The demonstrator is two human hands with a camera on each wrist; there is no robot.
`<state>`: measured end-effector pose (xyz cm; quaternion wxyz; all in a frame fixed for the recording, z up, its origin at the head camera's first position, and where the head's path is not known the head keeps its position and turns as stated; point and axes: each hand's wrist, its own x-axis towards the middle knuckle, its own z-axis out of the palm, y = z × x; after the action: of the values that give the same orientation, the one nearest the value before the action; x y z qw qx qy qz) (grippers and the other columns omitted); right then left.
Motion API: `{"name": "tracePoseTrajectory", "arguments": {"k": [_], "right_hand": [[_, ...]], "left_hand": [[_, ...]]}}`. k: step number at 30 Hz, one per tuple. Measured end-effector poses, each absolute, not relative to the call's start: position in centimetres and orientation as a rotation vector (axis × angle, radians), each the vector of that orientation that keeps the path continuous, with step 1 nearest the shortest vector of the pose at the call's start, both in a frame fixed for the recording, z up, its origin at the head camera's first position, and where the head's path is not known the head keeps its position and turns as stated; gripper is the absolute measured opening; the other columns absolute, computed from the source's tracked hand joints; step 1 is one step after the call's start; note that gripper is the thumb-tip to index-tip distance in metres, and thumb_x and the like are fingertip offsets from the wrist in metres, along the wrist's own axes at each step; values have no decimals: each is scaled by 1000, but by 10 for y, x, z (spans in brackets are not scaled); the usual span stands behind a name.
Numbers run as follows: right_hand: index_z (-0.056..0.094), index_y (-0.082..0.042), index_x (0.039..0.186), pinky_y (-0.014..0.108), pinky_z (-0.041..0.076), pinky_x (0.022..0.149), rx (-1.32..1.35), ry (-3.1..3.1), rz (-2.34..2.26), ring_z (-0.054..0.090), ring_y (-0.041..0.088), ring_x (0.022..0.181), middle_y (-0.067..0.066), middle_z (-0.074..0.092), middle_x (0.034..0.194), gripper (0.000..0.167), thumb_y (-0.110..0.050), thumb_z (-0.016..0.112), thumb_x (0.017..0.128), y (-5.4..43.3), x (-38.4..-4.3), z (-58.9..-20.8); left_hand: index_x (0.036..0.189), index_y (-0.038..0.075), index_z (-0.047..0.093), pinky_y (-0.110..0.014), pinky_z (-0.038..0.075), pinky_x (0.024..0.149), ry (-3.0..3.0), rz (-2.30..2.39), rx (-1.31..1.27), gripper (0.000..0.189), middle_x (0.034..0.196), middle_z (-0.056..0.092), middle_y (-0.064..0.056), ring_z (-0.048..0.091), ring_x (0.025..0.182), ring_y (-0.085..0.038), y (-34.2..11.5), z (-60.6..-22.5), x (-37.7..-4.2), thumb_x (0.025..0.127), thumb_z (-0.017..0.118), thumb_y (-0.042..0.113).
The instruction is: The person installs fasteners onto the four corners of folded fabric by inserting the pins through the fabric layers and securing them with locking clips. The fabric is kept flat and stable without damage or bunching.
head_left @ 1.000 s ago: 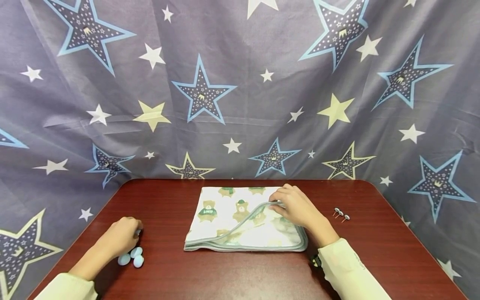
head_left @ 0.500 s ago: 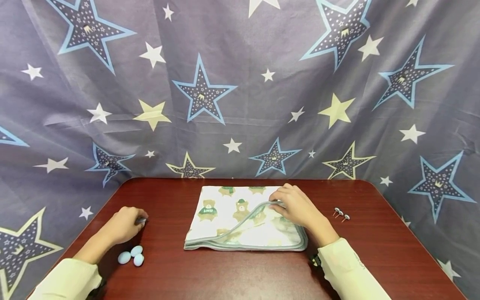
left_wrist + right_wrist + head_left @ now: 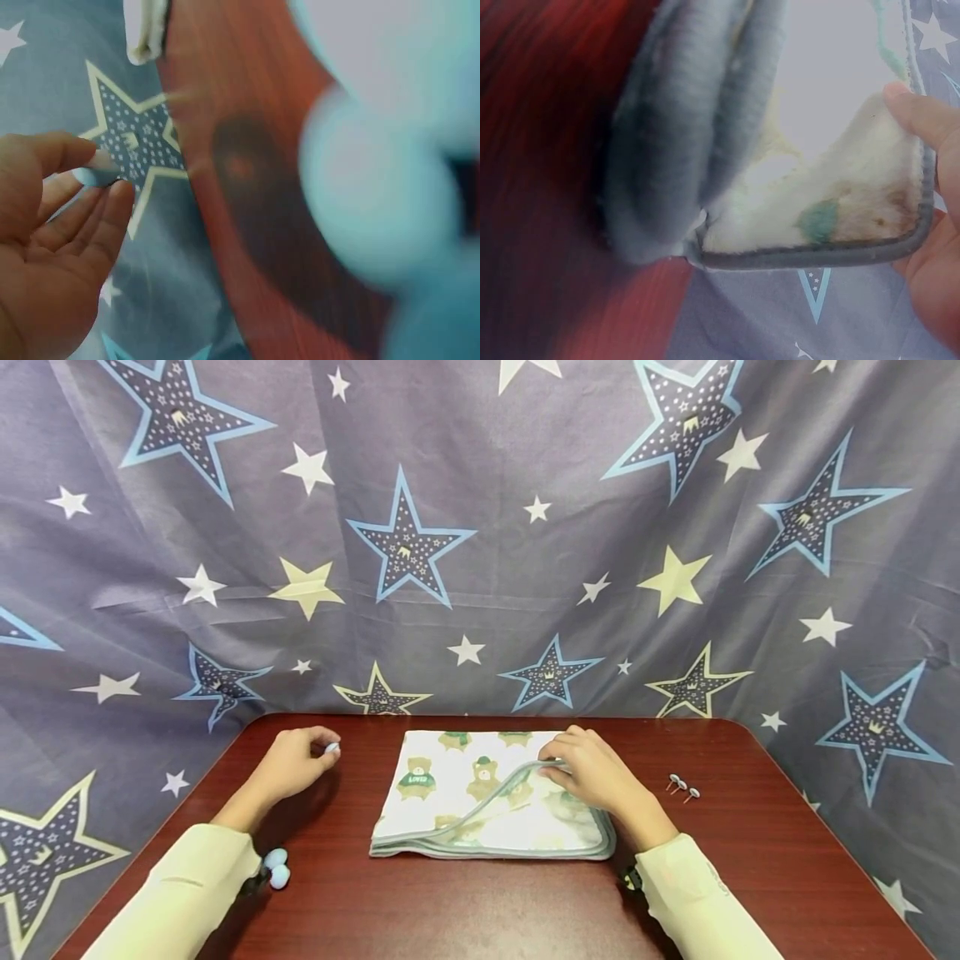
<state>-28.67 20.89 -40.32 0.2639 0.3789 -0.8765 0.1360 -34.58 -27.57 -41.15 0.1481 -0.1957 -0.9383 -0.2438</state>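
A folded white blanket, printed with bears and edged in grey-green, lies at the middle of the table. My right hand pinches its top layer near the right side, and the lifted edge runs slantwise across it. In the right wrist view, the thumb rests on the pale inner face of the blanket. Left of the blanket, above the table, my left hand pinches a small pale-blue rounded piece between thumb and fingers. The left wrist view shows that blue piece partly covered by the fingers.
Similar pale-blue rounded pieces lie beside the left sleeve, which partly covers them. Three small pins with round pale heads lie at the right. The reddish-brown table meets a starry grey cloth at its back edge.
My left hand has lifted the pale-blue piece away from the others and moved it forward and right, towards the blanket. The right hand keeps its hold on the blanket edge, almost still.
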Motion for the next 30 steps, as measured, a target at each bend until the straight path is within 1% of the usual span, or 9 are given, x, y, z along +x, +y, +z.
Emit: {"name": "tracePoseTrajectory", "arguments": {"k": [6,10,15,17,24,30], "right_hand": [[75,-18,95,37,46,75,1018,-2392,371,58,17,85,-7,72,94,14,-19,85,85,208,-287,-404],[75,-19,96,37,46,76,1008,-2423,372,58,16,86,-7,72,95,13,-19,83,87,208,-287,-404],[75,-18,97,38,47,78,1028,-2416,370,59,18,88,-6,72,96,12,-20,83,88,206,-286,-402],[75,-17,97,38,47,78,1031,-2407,365,59,18,89,-6,72,96,13,-21,83,88,206,-287,-402],[75,-18,96,38,46,76,1024,-2400,365,58,17,86,-6,72,96,14,-20,84,85,206,-286,-405],[75,-18,97,37,46,77,1034,-2417,366,57,17,86,-7,72,95,12,-20,82,88,206,-286,-404]], "left_hand": [[111,-1,73,-47,57,82,-2623,-873,-508,21,94,75,-10,74,87,-26,-244,-409,-360,95,70,11],[111,-2,73,-47,57,81,-2580,-915,-536,20,93,75,-11,74,86,-28,-218,-406,-369,95,70,10],[114,-1,73,-43,58,78,-2539,-1007,-559,22,95,76,-11,74,88,-27,-183,-402,-374,95,71,11],[115,1,74,-42,58,79,-2532,-1058,-570,22,98,76,-10,74,89,-26,-168,-402,-375,96,72,12],[115,2,74,-42,58,86,-2546,-1209,-630,22,107,76,-12,73,98,-28,-117,-404,-368,95,74,11],[114,9,76,-38,58,87,-2568,-1300,-645,22,108,76,-5,73,100,-22,-80,-410,-358,93,77,11]]}}
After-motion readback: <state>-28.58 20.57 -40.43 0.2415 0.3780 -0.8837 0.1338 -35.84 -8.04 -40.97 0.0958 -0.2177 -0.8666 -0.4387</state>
